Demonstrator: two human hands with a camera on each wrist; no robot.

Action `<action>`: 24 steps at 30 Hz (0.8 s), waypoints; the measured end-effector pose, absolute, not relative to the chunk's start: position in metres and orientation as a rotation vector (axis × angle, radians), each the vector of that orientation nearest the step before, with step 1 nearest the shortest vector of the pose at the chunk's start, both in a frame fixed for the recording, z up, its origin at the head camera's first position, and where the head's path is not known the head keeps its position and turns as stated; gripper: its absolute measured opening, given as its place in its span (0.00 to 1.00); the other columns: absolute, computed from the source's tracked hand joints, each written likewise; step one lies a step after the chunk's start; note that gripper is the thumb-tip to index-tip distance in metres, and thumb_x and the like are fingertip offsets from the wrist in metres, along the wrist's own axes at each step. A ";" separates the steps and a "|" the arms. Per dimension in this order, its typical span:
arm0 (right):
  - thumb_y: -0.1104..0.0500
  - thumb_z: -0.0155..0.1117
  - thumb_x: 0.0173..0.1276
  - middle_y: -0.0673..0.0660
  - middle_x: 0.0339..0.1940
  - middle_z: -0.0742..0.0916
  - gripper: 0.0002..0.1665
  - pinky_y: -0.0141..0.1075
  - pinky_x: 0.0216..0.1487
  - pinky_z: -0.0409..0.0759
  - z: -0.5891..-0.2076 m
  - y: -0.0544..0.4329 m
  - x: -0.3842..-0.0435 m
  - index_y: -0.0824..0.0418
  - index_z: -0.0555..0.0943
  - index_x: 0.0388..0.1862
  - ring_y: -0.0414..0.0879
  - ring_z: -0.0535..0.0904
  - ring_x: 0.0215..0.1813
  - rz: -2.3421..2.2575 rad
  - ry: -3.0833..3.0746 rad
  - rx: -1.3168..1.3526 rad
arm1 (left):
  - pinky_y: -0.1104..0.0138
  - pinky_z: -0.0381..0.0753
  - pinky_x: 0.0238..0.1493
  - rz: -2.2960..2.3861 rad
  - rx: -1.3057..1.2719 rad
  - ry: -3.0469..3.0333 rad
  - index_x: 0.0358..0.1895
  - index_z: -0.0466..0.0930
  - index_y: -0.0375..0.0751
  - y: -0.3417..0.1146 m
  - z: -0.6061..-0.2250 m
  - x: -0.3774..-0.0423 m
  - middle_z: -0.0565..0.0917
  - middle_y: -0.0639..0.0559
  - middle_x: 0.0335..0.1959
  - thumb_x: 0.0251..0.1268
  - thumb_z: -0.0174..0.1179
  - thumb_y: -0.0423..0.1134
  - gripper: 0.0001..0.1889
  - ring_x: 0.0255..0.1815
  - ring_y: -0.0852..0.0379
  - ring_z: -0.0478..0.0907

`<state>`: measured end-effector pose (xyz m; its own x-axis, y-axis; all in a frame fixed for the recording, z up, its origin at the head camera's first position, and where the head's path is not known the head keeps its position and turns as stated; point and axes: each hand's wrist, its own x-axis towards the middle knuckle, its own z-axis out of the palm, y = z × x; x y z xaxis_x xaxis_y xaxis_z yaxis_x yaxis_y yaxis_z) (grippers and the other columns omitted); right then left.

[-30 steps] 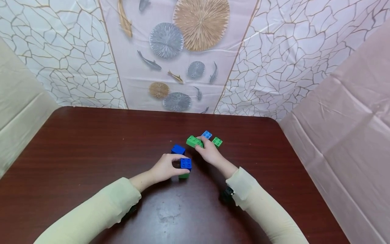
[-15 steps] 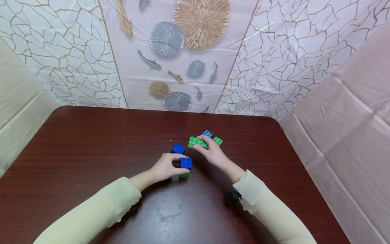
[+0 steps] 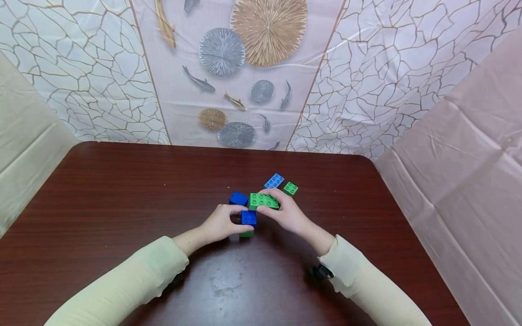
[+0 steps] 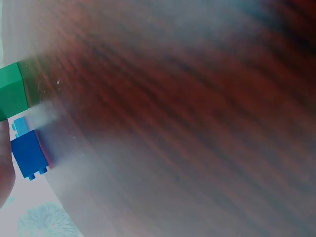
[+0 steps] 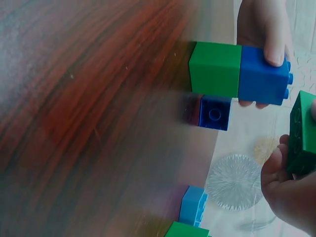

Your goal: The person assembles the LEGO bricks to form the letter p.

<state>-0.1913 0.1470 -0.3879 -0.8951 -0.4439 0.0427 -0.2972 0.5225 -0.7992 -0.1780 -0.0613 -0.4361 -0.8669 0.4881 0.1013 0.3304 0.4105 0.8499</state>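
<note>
Dk blue brick [image 3: 249, 218] upright atop grn blk [image 5: 215, 70], 8-stud grn brick [image 3: 259, 200] raised nr it.

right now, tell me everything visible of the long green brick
The long green brick has two rows of round studs on top, plain sides and, in the right wrist view, ring shapes underneath; it looks like plastic. The right hand pinches it between thumb and fingers, studs up, above the table. It hangs apart from the blue brick that the left hand grips.
</note>
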 end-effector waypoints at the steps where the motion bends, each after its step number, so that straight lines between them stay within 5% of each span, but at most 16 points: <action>1: 0.54 0.62 0.65 0.58 0.54 0.80 0.22 0.35 0.44 0.76 -0.388 0.147 -0.190 0.59 0.75 0.57 0.47 0.74 0.45 -1.320 2.583 -0.639 | 0.60 0.79 0.53 1.448 0.737 2.501 0.53 0.79 0.39 -0.061 -0.436 -0.178 0.85 0.48 0.47 0.53 0.68 0.46 0.24 0.50 0.55 0.81; 24: 0.57 0.68 0.60 0.55 0.50 0.83 0.19 0.32 0.43 0.77 -0.396 0.141 -0.184 0.58 0.80 0.51 0.44 0.75 0.44 -1.245 2.618 -0.826 | 0.73 0.78 0.44 1.465 0.774 2.519 0.46 0.81 0.43 -0.061 -0.438 -0.180 0.86 0.52 0.42 0.53 0.69 0.46 0.18 0.42 0.62 0.81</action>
<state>-0.1836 0.1413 -0.3963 -0.8422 -0.5267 0.1154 -0.4220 0.5108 -0.7490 -0.1800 -0.0608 -0.4376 -0.8609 0.4882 0.1432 0.3659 0.3986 0.8409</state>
